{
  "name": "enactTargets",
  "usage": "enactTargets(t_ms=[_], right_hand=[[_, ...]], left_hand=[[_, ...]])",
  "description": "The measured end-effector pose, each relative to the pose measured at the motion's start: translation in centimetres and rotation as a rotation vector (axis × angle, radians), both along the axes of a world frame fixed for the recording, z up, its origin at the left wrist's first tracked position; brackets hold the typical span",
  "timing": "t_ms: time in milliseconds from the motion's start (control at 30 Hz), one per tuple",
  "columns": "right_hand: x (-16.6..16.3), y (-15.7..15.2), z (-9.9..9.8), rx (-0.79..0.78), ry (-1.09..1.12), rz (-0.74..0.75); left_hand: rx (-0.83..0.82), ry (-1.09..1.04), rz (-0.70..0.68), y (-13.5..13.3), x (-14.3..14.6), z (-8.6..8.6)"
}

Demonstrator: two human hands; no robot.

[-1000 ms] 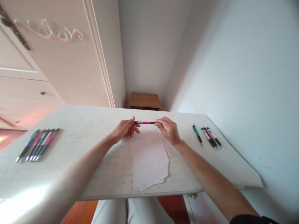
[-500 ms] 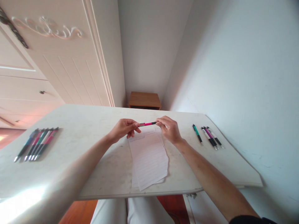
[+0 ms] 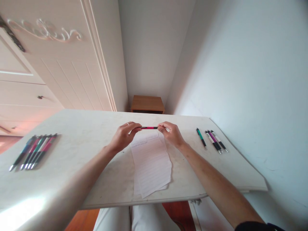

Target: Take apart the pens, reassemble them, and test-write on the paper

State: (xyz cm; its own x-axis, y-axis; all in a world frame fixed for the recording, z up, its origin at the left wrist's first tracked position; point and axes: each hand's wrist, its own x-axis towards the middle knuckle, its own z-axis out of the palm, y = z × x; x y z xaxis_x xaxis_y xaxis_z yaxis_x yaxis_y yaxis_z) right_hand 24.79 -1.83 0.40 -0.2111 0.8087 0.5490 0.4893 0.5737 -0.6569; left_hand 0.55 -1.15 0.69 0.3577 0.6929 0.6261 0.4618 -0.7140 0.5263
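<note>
A pink-and-black pen (image 3: 149,128) is held level between both hands, above the top edge of the paper sheets (image 3: 154,170). Fingertips of my left hand (image 3: 124,134) pinch its left end. On the other end, my right hand (image 3: 172,132) has closed its thumb and fingers round the dark part. Handwriting shows along the top of the upper sheet, and the rest of it looks ruled and blank. The ends of the pen are hidden by my fingers.
On the white table (image 3: 96,179), several coloured pens (image 3: 36,150) lie side by side at the left. At the right lie a green pen (image 3: 201,138) and a small group of white and purple pens (image 3: 216,141). A wooden stand (image 3: 147,104) is beyond the far edge, by the wall.
My left hand has changed its hold: its fingers have drawn together on the pen's left end and the clip side no longer shows. The camera view has shifted slightly.
</note>
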Motion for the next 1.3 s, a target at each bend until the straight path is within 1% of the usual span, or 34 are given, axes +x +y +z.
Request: enactTargets(t_ms=[100, 200, 300, 367, 433, 633, 733, 800, 867, 933, 1067, 1167, 1233, 1300], right_hand=[[-0.2, 0.0, -0.2, -0.114, 0.08, 0.045], [-0.2, 0.2, -0.5, -0.22, 0.174, 0.046], [0.1, 0.6, -0.8, -0.258, 0.299, 0.019], [0.5, 1.0, -0.9, -0.257, 0.363, -0.002], [0.9, 1.2, -0.9, -0.256, 0.372, -0.005], [0.9, 0.9, -0.6, -0.256, 0.288, 0.031], [1.2, 1.2, -0.7, -0.192, 0.306, -0.049], [1.9, 1.7, -1.1, -0.121, 0.313, -0.169], [2.8, 2.4, -1.6, -0.044, 0.251, -0.31], [3.7, 3.0, -2.2, -0.023, 0.134, -0.353], [4.6, 3.4, -3.2, -0.079, -0.101, -0.253], [4.7, 3.2, -3.3, -0.116, -0.22, -0.197], [4.6, 3.0, -3.1, -0.119, -0.247, -0.202], [4.5, 3.0, -2.9, -0.126, -0.21, -0.21]], left_hand=[[0.013, -0.024, 0.018, 0.2, 0.0, -0.2], [0.001, -0.026, 0.026, 0.3, 0.0, -0.4], [-0.005, -0.024, 0.018, 0.4, 0.0, -0.6], [-0.015, -0.027, 0.024, 0.4, 0.0, -0.6], [-0.029, -0.032, 0.037, 0.4, 0.0, -0.5], [-0.025, -0.064, 0.071, 0.4, -0.2, -0.2], [-0.016, -0.081, 0.09, 0.5, -0.3, -0.2], [-0.019, -0.084, 0.106, 0.7, -0.4, -0.2], [-0.03, -0.088, 0.116, 0.7, -0.4, -0.3], [-0.045, -0.089, 0.117, 0.8, -0.4, -0.3], [-0.061, -0.087, 0.118, 0.7, -0.3, -0.3], [-0.065, -0.101, 0.123, 0.7, -0.3, -0.3], [-0.087, -0.114, 0.134, 0.7, -0.2, -0.3], [-0.141, -0.138, 0.153, 0.7, -0.2, -0.2]])
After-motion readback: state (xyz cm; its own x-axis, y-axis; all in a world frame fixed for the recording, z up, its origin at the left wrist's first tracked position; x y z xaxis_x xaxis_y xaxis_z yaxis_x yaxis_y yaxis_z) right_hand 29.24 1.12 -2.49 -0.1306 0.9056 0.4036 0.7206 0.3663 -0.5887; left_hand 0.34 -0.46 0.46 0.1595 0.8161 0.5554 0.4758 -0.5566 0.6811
